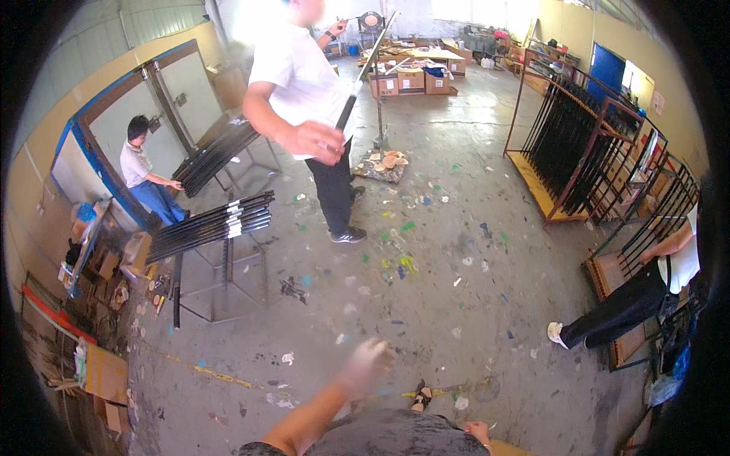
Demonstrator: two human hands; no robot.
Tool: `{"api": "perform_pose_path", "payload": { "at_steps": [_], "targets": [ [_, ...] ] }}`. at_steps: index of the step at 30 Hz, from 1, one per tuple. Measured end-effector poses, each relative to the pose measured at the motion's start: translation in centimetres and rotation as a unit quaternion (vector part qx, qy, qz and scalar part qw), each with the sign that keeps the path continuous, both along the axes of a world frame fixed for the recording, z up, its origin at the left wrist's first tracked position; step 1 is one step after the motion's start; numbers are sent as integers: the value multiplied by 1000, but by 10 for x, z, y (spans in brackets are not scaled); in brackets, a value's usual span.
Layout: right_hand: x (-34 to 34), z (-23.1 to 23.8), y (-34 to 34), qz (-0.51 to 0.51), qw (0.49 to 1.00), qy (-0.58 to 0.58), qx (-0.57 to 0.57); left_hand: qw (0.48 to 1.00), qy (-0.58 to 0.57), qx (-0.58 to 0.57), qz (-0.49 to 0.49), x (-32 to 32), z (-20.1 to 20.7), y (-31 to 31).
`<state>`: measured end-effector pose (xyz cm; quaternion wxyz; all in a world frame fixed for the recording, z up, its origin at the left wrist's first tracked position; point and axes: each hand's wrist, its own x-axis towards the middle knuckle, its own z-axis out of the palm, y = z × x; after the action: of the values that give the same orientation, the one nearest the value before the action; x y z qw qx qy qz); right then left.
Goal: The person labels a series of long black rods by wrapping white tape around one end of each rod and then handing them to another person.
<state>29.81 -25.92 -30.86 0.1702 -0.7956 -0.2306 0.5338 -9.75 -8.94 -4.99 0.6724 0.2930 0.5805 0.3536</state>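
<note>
My left hand [366, 369] reaches forward over the painted floor, smeared by motion. Nothing can be made out in it, and its fingers do not show clearly. My right hand [478, 432] hangs low beside my dark shirt [395, 435], small and partly hidden. Its fingers are too unclear to read. Ahead of me, a co-worker in a white shirt [293, 64] stands with a hand near a long black-and-white tube [356, 95]. Neither of my hands touches that tube.
Black tubes [220, 224] lie on a metal stand at the left; another person [141, 163] handles a second bundle [217, 159]. At the right stand racks of black tubes [566, 140] and a person in dark trousers [623, 311]. Cartons [411, 80] stand far back.
</note>
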Motion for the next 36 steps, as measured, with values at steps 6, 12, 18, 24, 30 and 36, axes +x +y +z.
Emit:
{"api": "perform_pose_path", "payload": {
  "at_steps": [6, 12, 18, 24, 30, 36],
  "targets": [
    [18, -36, -11, -87, 994, 68, 12, 736, 487, 469, 23, -31, 73, 124],
    [30, -39, -23, -114, 991, 54, 52, 560, 676, 479, 7, -63, 169, 275],
    [41, -41, -62, -125, 987, 68, 71, 838, 401, 311, -202, -93, 167, 359],
    [40, -38, -72, -94, 978, -120, 143, 809, 322, 461, -170, -1, 168, 319],
    [-23, 212, 166, 61, 885, -196, 418, 899, -97, 354, -237, 72, 157, 211],
    [-115, 423, 246, 147, 715, -166, 663, 885, -163, 361, -244, 98, 150, 144]
  ]
}}
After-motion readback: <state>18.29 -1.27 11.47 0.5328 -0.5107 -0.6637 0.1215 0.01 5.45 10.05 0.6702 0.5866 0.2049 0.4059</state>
